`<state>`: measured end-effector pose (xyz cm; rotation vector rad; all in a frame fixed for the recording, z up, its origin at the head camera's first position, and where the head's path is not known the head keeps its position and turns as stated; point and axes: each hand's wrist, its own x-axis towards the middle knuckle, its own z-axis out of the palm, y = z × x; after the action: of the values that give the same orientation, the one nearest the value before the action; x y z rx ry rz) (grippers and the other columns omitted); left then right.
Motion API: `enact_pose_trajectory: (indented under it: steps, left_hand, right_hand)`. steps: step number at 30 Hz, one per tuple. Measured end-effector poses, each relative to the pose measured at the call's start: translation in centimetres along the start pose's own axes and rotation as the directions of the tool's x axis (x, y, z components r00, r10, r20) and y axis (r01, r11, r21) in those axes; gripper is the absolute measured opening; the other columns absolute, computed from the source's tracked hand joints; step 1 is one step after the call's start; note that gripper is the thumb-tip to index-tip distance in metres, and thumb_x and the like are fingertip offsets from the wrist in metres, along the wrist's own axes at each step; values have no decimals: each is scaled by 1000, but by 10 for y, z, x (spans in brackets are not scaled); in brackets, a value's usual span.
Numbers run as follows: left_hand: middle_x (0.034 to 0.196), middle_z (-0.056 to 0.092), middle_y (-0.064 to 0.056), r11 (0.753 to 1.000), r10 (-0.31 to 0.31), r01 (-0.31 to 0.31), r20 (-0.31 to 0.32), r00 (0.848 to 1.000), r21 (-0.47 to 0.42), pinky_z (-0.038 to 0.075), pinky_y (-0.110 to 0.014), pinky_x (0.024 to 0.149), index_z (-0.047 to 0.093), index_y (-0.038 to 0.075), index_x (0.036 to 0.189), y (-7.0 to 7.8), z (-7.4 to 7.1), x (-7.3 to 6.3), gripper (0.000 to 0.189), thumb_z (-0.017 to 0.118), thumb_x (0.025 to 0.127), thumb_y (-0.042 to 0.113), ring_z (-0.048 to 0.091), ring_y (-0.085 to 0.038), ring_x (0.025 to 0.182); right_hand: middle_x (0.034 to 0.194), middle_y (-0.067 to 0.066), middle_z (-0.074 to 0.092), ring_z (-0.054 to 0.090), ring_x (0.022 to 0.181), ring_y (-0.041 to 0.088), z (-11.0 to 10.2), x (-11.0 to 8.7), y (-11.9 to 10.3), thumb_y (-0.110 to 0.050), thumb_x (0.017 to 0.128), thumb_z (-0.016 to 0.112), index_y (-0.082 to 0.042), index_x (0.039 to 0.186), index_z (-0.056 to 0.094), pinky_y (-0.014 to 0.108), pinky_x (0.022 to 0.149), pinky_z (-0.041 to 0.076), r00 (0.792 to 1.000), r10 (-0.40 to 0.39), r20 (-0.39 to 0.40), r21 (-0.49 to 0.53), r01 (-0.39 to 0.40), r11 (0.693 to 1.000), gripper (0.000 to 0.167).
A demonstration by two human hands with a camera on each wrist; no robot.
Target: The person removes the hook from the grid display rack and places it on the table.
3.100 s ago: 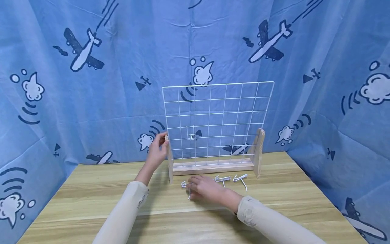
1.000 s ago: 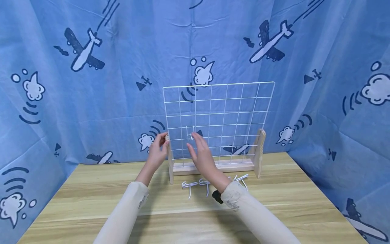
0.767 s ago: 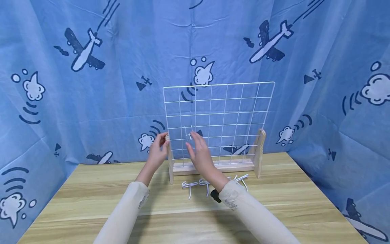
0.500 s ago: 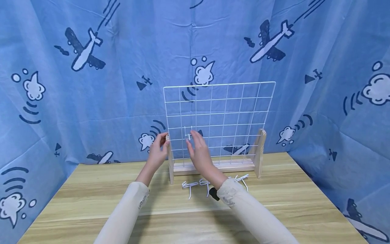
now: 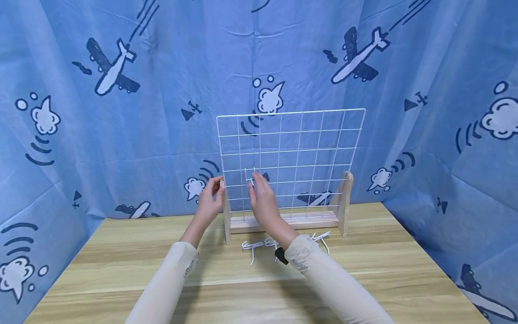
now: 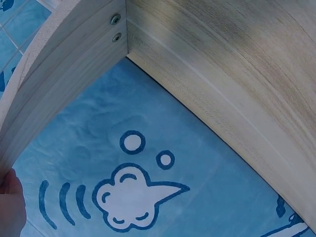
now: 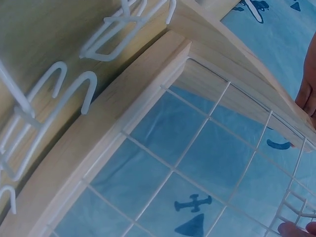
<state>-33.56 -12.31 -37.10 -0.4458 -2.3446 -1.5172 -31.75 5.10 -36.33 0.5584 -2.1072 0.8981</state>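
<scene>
My left hand [image 5: 209, 198] grips the top of the left wooden upright [image 5: 226, 216] of a stand. That stand carries a white wire grid [image 5: 291, 112]. My right hand [image 5: 265, 202] is in front of the grid's left part, thumb and fingers pinching a white wire hook [image 5: 251, 182]. The hook's two prongs overlap the grid wires, pointing up. In the right wrist view, the pinched hook [image 7: 296, 205] shows at the lower right corner, with fingertips [image 7: 289, 229] at its outer end. The left wrist view catches only part of the left hand [image 6: 11, 207] against the upright.
Several loose white hooks lie on the wooden table before the stand, among them a left one [image 5: 252, 245] and a right one [image 5: 321, 236]; the right forearm partly covers the others. A right wooden upright [image 5: 345, 207] supports the grid. Blue patterned curtain [image 5: 162, 112] surrounds the table.
My right hand has risen from the loose hooks on the table to the hook at the grid. That hook has shifted slightly left, and the fingers have closed in on it. The left hand stays put.
</scene>
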Motion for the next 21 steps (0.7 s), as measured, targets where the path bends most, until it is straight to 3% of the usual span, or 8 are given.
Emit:
enact_pose_trajectory:
  steps: [21]
  left_hand:
    - [133,51,-18,1000,0,0,-1,1000,16,40,-38,108,41,3,139,1,0,0,38,44,103,11,45,-29,130]
  right_hand:
    - [126,29,56,56,116,40,-5,5,-4,-2,98,52,11,124,57,44,97,49,1000,-20,-5,6,20,1000,29]
